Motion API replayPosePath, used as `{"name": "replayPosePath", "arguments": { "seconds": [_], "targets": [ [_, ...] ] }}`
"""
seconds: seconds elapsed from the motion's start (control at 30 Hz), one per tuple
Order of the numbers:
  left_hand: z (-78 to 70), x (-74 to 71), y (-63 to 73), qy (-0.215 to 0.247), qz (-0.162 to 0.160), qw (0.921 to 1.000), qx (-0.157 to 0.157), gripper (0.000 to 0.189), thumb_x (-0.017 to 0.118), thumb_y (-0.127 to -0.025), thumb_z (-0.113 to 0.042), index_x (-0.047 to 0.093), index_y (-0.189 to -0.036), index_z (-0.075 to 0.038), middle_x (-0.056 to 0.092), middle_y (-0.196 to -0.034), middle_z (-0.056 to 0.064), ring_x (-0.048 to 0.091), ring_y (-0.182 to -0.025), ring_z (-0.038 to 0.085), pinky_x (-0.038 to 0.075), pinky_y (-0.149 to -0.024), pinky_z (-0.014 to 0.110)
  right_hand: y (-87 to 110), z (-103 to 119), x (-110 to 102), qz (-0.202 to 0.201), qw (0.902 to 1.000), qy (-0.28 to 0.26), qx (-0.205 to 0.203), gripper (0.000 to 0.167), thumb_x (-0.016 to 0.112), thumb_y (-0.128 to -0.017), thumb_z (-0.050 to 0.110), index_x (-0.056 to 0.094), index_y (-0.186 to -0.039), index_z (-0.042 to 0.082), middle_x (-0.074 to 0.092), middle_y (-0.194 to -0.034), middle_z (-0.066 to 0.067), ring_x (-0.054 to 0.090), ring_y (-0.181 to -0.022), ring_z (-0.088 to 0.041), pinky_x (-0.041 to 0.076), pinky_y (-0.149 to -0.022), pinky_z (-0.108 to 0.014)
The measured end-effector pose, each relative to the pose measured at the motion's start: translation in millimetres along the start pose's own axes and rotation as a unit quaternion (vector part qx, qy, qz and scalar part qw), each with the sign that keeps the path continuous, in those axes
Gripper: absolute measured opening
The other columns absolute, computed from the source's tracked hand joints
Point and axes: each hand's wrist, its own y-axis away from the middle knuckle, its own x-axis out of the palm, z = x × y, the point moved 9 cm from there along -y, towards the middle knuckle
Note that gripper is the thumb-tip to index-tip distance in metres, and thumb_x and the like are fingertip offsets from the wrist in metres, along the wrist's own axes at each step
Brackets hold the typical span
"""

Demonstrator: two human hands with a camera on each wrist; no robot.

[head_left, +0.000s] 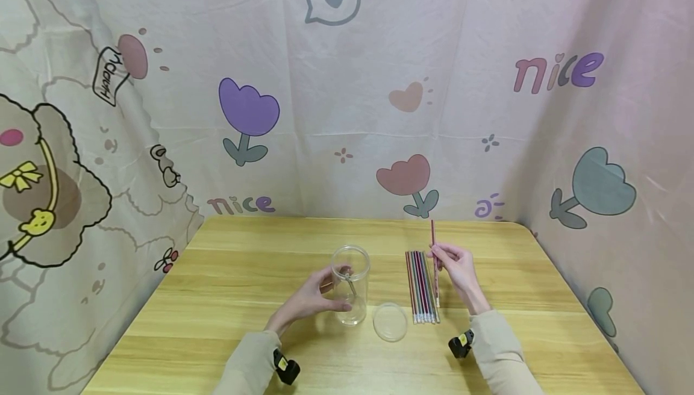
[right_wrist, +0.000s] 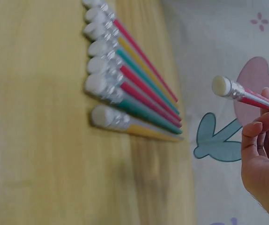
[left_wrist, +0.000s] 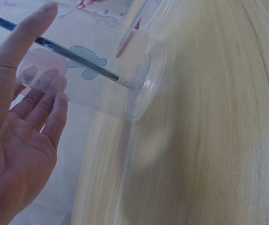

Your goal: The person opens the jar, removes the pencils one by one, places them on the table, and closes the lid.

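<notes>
A clear cylindrical jar (head_left: pixel 351 315) stands open-topped on the table. My left hand (head_left: pixel 310 296) holds it from the left, thumb on the near side and fingers round the far side. Inside leans one dark pencil (left_wrist: pixel 85 62), its metal-banded end at the jar's bottom. On the right, my right hand (head_left: pixel 459 267) pinches a red pencil (right_wrist: pixel 254 98) between thumb and fingers. Its white eraser end points down, toward the near side. Just left of that hand lies a row of several coloured pencils (head_left: pixel 420 286), eraser ends toward me.
A clear round lid (head_left: pixel 390 323) lies flat between the jar and the pencil row. The wooden table (head_left: pixel 217 298) ends at a printed cloth backdrop (head_left: pixel 336 94) behind, with more cloth at both sides.
</notes>
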Motion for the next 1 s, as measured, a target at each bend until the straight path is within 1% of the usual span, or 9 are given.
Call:
{"name": "replayPosePath", "arguments": {
  "seconds": [0.2, 0.27, 0.47, 0.57, 0.8, 1.0],
  "targets": [
    [0.9, 0.2, -0.5, -0.004, 0.000, 1.0000, 0.002, 0.078, 0.084, -0.082, -0.019, 0.045, -0.148, -0.009, 0.052, -0.149, 0.018, 0.046, -0.141, 0.041, 0.035, -0.121, 0.059, -0.1, -10, -5, -0.008, 0.9997, 0.009, 0.021, 0.013, 0.066, -0.097, 0.014, 0.070, -0.108, 0.009, 0.076, -0.080, 0.012, 0.064, -0.072, -0.003, 0.054, -0.066, -0.014],
    [1.4, 0.2, -0.5, -0.006, 0.000, 1.0000, 0.001, 0.078, 0.084, -0.082, -0.019, 0.045, -0.148, -0.009, 0.052, -0.149, 0.018, 0.046, -0.141, 0.041, 0.035, -0.121, 0.059, 0.0, -13, -6, -0.008, 0.9995, 0.013, 0.028, 0.015, 0.066, -0.097, 0.014, 0.070, -0.110, 0.007, 0.076, -0.081, 0.011, 0.064, -0.072, -0.003, 0.054, -0.066, -0.014],
    [1.1, 0.0, -0.2, -0.004, -0.001, 1.0000, 0.002, 0.078, 0.084, -0.082, -0.019, 0.045, -0.148, -0.009, 0.052, -0.149, 0.018, 0.046, -0.141, 0.041, 0.035, -0.121, 0.059, 0.2, -19, -8, -0.017, 0.9983, 0.031, 0.047, 0.030, 0.064, -0.098, 0.010, 0.063, -0.122, -0.009, 0.078, -0.085, 0.005, 0.067, -0.075, -0.007, 0.056, -0.069, -0.016],
    [1.0, 0.0, -0.1, -0.002, 0.000, 1.0000, 0.001, 0.078, 0.084, -0.082, -0.019, 0.045, -0.148, -0.009, 0.053, -0.149, 0.018, 0.046, -0.141, 0.041, 0.034, -0.121, 0.059, -0.4, -22, -8, -0.015, 0.9976, 0.043, 0.053, 0.035, 0.062, -0.099, 0.007, 0.058, -0.126, -0.014, 0.078, -0.085, 0.004, 0.067, -0.075, -0.007, 0.057, -0.070, -0.018],
    [0.7, -0.1, -0.1, -0.002, -0.002, 1.0000, -0.004, 0.078, 0.084, -0.081, -0.018, 0.045, -0.148, -0.010, 0.053, -0.149, 0.017, 0.046, -0.141, 0.041, 0.034, -0.121, 0.059, -2.8, -31, -11, -0.007, 0.9963, 0.050, 0.070, 0.037, 0.060, -0.099, 0.005, 0.053, -0.128, -0.017, 0.078, -0.085, 0.000, 0.064, -0.070, -0.007, 0.055, -0.063, -0.015],
    [1.0, -0.2, 0.0, -0.003, -0.003, 1.0000, -0.006, 0.078, 0.084, -0.081, -0.018, 0.045, -0.148, -0.010, 0.053, -0.149, 0.017, 0.046, -0.141, 0.041, 0.034, -0.121, 0.060, -5.1, -39, -14, -0.007, 0.9953, 0.055, 0.080, 0.036, 0.060, -0.099, 0.004, 0.055, -0.126, -0.018, 0.078, -0.084, -0.004, 0.061, -0.065, -0.007, 0.054, -0.058, -0.016]
  ]
}}
